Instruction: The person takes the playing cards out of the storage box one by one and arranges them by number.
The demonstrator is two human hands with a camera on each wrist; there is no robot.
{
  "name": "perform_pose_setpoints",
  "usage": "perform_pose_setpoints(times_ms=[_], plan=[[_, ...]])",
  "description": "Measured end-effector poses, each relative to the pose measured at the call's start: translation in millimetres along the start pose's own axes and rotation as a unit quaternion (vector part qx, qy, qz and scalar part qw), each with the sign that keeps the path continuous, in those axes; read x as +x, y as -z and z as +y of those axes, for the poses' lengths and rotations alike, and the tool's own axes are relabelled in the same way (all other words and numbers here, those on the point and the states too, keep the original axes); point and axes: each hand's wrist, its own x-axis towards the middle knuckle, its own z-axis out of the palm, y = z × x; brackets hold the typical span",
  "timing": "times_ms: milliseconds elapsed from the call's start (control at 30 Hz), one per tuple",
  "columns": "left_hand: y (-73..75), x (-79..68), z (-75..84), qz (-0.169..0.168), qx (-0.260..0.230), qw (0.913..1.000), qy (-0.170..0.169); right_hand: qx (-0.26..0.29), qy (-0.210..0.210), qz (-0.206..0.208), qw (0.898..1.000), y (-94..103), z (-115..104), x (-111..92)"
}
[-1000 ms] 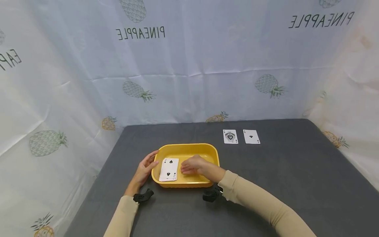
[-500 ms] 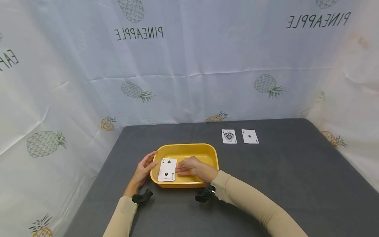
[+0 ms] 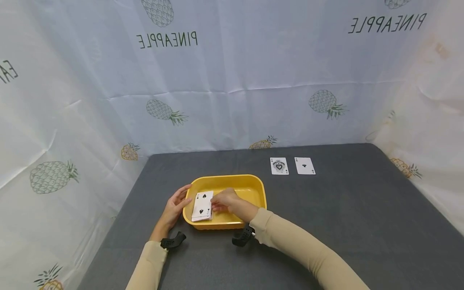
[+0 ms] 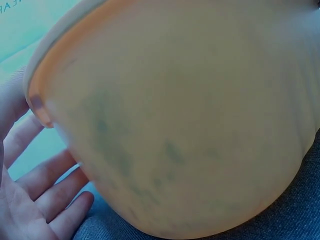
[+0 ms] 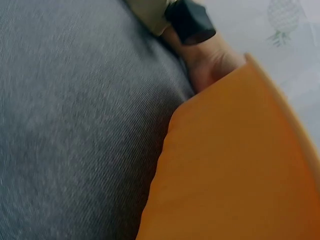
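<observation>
While the head camera looks down, these things show:
Tub: a yellow plastic tub [image 3: 250,183] sits on the gray table [image 3: 344,225], close to the person.
Cards in tub: a small stack of playing cards [image 3: 202,207] lies in the left part of the tub, with a two of spades on top.
Right hand: the right hand [image 3: 225,200] is inside the tub, and its fingertips touch the right edge of the stack. I cannot tell if it pinches a card.
Left hand: the left hand [image 3: 175,207] rests against the left outside wall of the tub with its fingers straight.
Far cards: an ace of spades [image 3: 279,166] and an ace of clubs [image 3: 305,165] lie side by side, well apart from the tub.

Left wrist view:
Tub wall: the tub's wall [image 4: 190,125] fills the picture, blurry.
Fingers: loose, straight fingers [image 4: 47,185] lie beside it.

Right wrist view:
Tub: only its outside wall [image 5: 235,170] shows, on the table [image 5: 75,125].
Other hand: the left hand [image 5: 212,62] touches the tub.
</observation>
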Motion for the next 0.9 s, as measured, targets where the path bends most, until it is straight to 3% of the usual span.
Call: perform_pose_setpoints(times_ms=[300,667,900], plan=[[-1.0,-0.1,2.2,0.006,-0.008,0.9999,0.006,-0.059,0.007,-0.007,0.998,-1.1,-1.1,-0.7],[0.0,-0.4,5.0,0.024,0.007,0.9992,0.032,-0.055,-0.005,-0.001,0.998,-4.2,-1.0,-0.3],[-1.3,-0.9,3.8,0.015,0.003,0.9996,0.024,-0.073,-0.009,0.015,0.997,2.4,-3.0,-2.8]])
